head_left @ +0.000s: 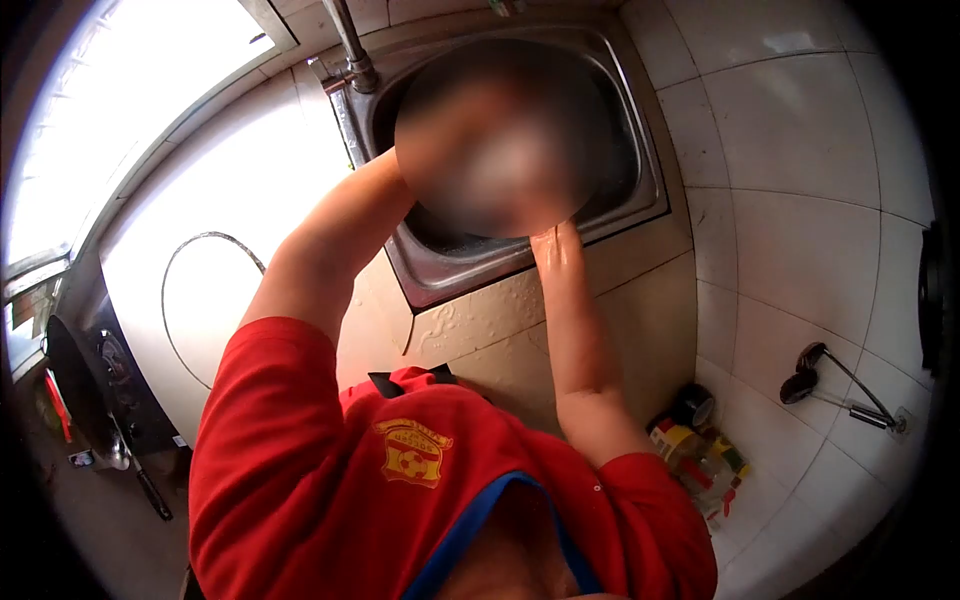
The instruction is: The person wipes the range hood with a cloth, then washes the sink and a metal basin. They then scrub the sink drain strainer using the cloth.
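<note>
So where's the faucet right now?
In the head view, the faucet is at the top, left of centre, by the far left corner of the sink, beside the white countertop.

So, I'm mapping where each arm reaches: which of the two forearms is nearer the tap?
The left forearm. It enters on the side of the sink by the tap; the right forearm comes in farther from it.

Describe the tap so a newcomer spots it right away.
Find the rectangular stainless-steel sink at the top middle of the view. At its upper-left corner, on the side toward the bright window, is the silvery metal tap. Unlike the low rim beside it, it's a slim pipe running out of frame.
</note>
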### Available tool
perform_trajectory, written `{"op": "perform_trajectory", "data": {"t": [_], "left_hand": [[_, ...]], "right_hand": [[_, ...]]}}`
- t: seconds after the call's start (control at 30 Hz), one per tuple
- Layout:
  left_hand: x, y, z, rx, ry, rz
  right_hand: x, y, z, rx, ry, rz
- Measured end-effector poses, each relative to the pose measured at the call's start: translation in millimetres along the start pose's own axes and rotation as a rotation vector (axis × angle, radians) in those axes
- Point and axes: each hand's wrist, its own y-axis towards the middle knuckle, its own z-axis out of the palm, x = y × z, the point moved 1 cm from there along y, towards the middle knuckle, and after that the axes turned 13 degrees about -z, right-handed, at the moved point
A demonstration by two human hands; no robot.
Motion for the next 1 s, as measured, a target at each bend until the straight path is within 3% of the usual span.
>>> {"op": "perform_trajectory", "data": {"t": [0.1, 0.17, 0.2, 0.23, 0.3, 0.4, 0.5, 0.53, 0.63, 0.67, 0.7, 0.77, 0.8, 0.83, 0.9, 0.97, 1.0], "left_hand": [[15.4, 22.2, 5.5, 0.147, 0.127, -0.058], [36.0, 26.9, 5.7, 0.159, 0.279, 0.302], [45.9, 32.3, 6.2, 0.435, -0.216, -0.04], [57.2, 33.4, 6.5, 0.436, -0.217, -0.043], [77.4, 21.9, 15.5, 1.059, -1.143, -0.266], [29.6, -18.5, 17.4, 1.118, -1.408, -0.24], [31.2, -10.8, 18.1, 1.045, -1.055, -0.121], [48.0, 6.8, 19.6, 0.876, -0.966, -0.266], [41.0, 14.5, 16.7, 0.742, -0.741, -0.321], [36.5, 18.1, 21.5, 0.971, -0.837, -0.248], [37.9, 18.5, 21.1, 0.971, -0.834, -0.252], [46.4, 22.8, 21.6, 0.695, -0.643, -0.292], [56.1, 31.0, 17.6, 0.526, -0.058, 0.349], [67.7, 40.5, 20.5, 0.527, -0.056, 0.35], [53.3, 39.3, 19.3, 0.452, 0.287, 0.438], [40.6, 32.2, 25.8, 0.484, 0.221, 0.145], [56.6, 41.9, 34.0, 0.306, 0.468, 0.346]], "right_hand": [[4.8, 11.1, -9.0, -0.1, -0.096, 0.044], [9.6, 6.8, -1.5, -0.101, -0.047, 0.058], [9.1, 6.9, 2.9, -0.032, 0.002, -0.006], [7.0, 7.3, 4.8, 0.036, 0.053, -0.071], [-2.0, 5.5, 3.8, 0.115, 0.242, -0.083], [4.0, 0.3, 21.3, 0.247, 0.527, -0.001], [-4.5, 7.5, 9.5, 0.306, 0.527, 0.166], [-8.9, 8.6, 1.7, 0.236, 0.473, 0.1], [-0.8, 12.9, -4.1, 0.201, 0.416, 0.077], [2.8, 17.2, -8.8, 0.155, 0.257, 0.097], [3.9, 19.8, -11.0, 0.11, 0.098, 0.116], [3.4, 24.1, -11.3, 0.064, 0.037, 0.102], [-0.3, 29.6, -17.0, 0.036, -0.031, 0.079], [-3.6, 35.4, -22.7, 0.008, -0.099, 0.054], [-8.2, 43.6, -28.8, 0.024, -0.201, 0.054], [-19.0, 50.5, -36.0, -0.072, -0.274, -0.053], [-32.6, 64.5, -51.4, -0.122, -0.417, 0.043]]}}
